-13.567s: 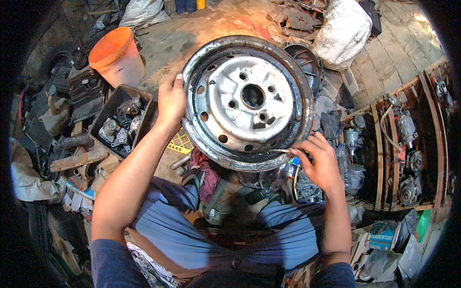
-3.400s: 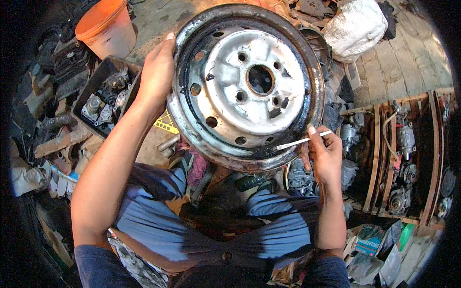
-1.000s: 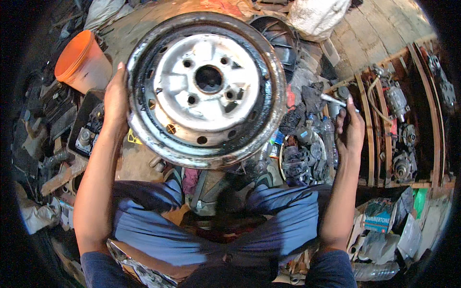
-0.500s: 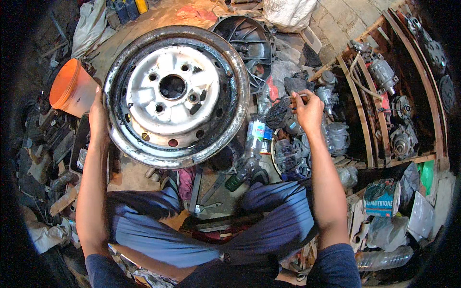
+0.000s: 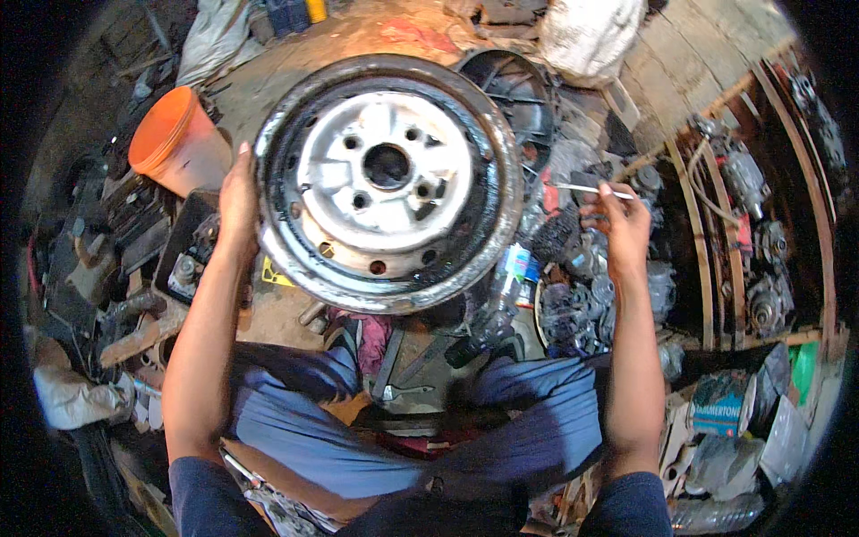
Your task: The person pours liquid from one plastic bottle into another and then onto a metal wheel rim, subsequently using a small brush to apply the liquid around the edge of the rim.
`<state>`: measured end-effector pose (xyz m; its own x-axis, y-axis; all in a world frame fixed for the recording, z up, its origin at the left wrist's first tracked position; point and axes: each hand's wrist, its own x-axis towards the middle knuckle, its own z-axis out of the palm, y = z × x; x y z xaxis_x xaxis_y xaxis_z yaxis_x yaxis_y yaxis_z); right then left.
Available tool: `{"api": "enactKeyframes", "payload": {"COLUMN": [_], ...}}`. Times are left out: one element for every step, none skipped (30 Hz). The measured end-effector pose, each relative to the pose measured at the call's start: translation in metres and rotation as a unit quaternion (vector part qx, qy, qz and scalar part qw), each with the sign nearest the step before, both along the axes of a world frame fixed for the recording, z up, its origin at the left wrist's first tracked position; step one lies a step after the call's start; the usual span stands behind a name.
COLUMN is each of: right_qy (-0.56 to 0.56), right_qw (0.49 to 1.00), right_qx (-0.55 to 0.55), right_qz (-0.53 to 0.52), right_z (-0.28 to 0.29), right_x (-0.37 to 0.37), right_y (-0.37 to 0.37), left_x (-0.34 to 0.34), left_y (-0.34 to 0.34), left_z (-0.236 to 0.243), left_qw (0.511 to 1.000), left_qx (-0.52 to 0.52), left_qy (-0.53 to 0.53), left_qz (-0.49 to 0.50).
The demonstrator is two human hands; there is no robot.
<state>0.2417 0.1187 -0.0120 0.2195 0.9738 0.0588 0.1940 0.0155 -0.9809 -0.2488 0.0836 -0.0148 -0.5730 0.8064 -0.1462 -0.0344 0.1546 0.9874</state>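
A steel wheel rim (image 5: 385,237), silvery at its centre with a dark, glossy ring around it, stands in front of me with its face toward me. My left hand (image 5: 237,201) grips its left edge, the thumb side pointing up and the other fingers hidden behind. Apart from the rim, to its right, my right hand (image 5: 622,219) pinches a thin pale stick (image 5: 582,188) that points left toward the rim. What sits at the stick's tip is too blurred to tell. Below the right hand lies a crumpled black plastic bag (image 5: 557,234).
An orange bucket (image 5: 192,152) stands left of the rim. Engine parts (image 5: 577,309) and a plastic bottle (image 5: 510,277) crowd the right side, beside a wooden rack (image 5: 707,251) of parts. A paintbrush (image 5: 407,391) lies on the floor between my legs.
The whole view has shifted, so rim, bucket and hands sit farther right. My right hand has turned, and the stick shows more fully. My left hand stays on the rim.
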Motion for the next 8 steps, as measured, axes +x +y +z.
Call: {"api": "enactKeyframes", "payload": {"right_qy": [0.037, 0.055, 0.06, 0.064, 0.068, 0.062, 0.04, 0.018], "right_qw": [0.999, 0.998, 0.997, 0.996, 0.995, 0.995, 0.992, 0.989], "right_qx": [0.005, 0.014, 0.017, 0.02, 0.022, 0.026, 0.029, 0.032], "right_qz": [0.015, 0.029, 0.047, 0.061, 0.076, 0.079, 0.113, 0.146], "right_z": [0.005, 0.009, 0.011, 0.013, 0.014, 0.013, 0.012, 0.009], "right_x": [-0.006, -0.013, -0.02, -0.027, -0.033, -0.038, -0.042, -0.045], "right_y": [-0.004, -0.009, -0.013, -0.018, -0.022, -0.025, -0.027, -0.028], "left_x": [-0.008, -0.005, 0.002, 0.013, 0.011, 0.008, 0.004, 0.001], "left_y": [0.001, 0.0, -0.001, -0.007, -0.008, -0.006, -0.002, -0.005], "left_z": [-0.007, -0.004, -0.001, 0.011, 0.008, 0.004, 0.002, 0.0], "left_qw": [1.0, 0.999, 0.998, 0.998, 0.999, 0.999, 0.999, 0.999], "left_qx": [0.006, 0.021, 0.036, 0.032, 0.031, 0.029, 0.027, 0.026], "left_qy": [0.006, -0.02, -0.046, -0.043, -0.036, -0.029, -0.021, -0.023], "left_qz": [-0.008, -0.014, -0.021, -0.019, -0.017, -0.016, -0.014, -0.01]}}
